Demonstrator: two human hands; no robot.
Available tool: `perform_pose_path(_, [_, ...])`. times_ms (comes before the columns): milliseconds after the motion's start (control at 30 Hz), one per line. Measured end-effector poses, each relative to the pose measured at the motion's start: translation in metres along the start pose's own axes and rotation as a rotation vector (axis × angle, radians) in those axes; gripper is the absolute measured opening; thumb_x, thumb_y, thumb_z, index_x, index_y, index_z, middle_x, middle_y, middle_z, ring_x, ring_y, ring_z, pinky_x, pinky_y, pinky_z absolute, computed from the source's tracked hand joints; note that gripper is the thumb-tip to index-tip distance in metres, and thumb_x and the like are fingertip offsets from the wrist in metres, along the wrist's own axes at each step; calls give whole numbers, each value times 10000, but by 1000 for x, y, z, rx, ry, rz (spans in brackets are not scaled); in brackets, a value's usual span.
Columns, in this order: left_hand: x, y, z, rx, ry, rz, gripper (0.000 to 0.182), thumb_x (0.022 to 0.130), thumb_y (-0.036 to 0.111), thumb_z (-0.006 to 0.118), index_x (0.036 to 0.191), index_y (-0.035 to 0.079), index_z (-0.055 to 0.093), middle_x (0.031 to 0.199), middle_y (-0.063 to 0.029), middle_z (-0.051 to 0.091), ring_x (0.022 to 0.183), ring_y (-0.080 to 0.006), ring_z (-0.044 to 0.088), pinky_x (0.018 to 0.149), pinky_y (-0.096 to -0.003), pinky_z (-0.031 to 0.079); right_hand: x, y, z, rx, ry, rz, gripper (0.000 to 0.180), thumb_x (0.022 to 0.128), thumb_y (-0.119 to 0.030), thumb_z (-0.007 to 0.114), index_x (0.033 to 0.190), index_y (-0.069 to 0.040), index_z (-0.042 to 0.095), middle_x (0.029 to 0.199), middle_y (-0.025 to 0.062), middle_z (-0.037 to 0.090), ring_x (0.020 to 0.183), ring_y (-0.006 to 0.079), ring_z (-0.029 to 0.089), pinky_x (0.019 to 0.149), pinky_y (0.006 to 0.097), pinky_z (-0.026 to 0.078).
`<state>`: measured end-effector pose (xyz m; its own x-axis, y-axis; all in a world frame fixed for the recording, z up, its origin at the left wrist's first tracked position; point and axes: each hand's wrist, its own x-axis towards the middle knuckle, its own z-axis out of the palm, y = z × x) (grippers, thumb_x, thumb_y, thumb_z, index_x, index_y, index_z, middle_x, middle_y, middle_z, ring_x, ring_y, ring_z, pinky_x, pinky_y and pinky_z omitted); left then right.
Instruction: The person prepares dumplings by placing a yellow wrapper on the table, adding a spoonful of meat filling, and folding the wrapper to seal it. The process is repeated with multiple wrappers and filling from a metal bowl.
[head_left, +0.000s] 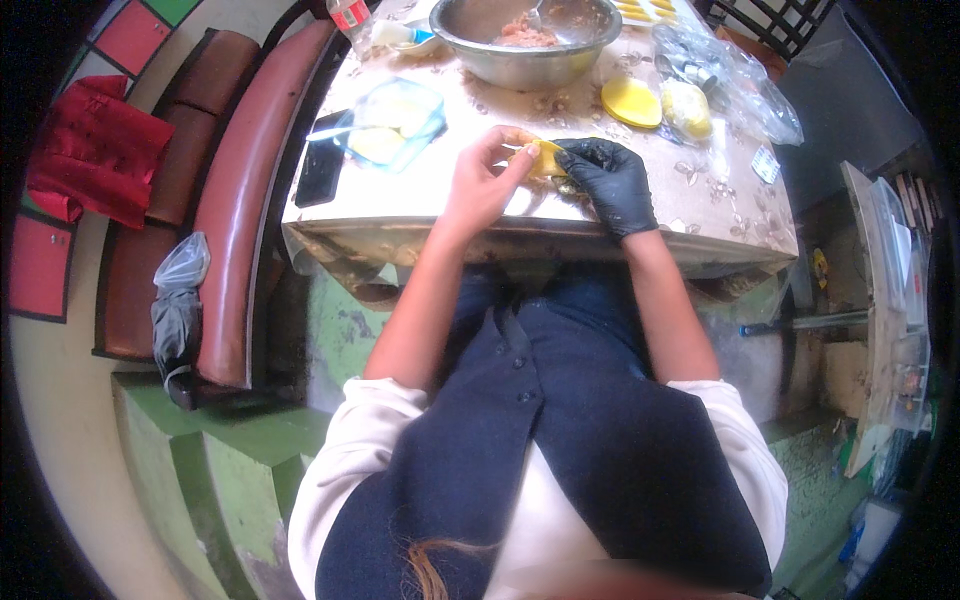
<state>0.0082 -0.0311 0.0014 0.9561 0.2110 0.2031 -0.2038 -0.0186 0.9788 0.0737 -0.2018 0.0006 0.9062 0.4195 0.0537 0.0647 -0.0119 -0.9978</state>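
Note:
Near the table's front edge, my bare left hand (491, 176) pinches one side of a folded yellow dough wrapper (546, 159). The other side is held between the fingers of my right hand (609, 180), which wears a black glove. Whatever is inside the wrapper is hidden. Beyond my hands stands a large metal bowl (517, 64) with pinkish ground meat (529, 32) and a spoon in it. A stack of round yellow wrappers (631, 102) lies to the right, beside a yellow lump in clear plastic (685, 110).
At the left are a clear container (401, 142) with a white utensil across it, a black phone (320, 176) and a plastic bottle (351, 16). Plastic bags (739, 82) lie at the right. A tray with yellow pieces (645, 12) is at the far edge.

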Motion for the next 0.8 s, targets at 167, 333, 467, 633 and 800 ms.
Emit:
perform_pose_path(167, [-1,4,2,60,21,60,213,928,138,663,1061,-26,644,947,-83,700,822,-113,655,750,-262,530,-3,2,2,56,25,-44,189,867,-15,699,1052,25,693,984,72,718,848,96,646,773,235,529])
perform_pose_path(333, [-1,4,0,71,-6,-1,195,917,131,678,1023,-32,659,915,-78,705,817,-106,654,751,-260,529,-2,8,0,-59,25,-93,188,870,-22,702,1053,21,691,986,76,718,850,98,649,777,240,534])
perform_pose_path(467, [0,0,-1,-10,-29,-25,189,903,126,694,1010,-27,664,894,-73,704,811,-108,654,741,-254,525,0,16,1,31,30,-164,169,857,-89,728,998,2,711,887,54,717,732,81,612,649,239,498])
perform_pose_path(633, [-1,-1,-1,113,17,103,167,868,122,728,963,-8,688,939,-66,687,871,-132,632,788,-269,497,1,20,5,106,66,-187,161,847,-121,745,957,-6,720,829,43,712,678,76,596,592,240,485])
perform_pose_path(800, [0,0,-1,133,3,183,134,838,107,743,902,-5,710,955,-79,667,934,-155,610,835,-289,472,0,19,5,69,91,-189,168,857,-147,741,950,-9,718,815,48,711,681,83,605,590,244,491])
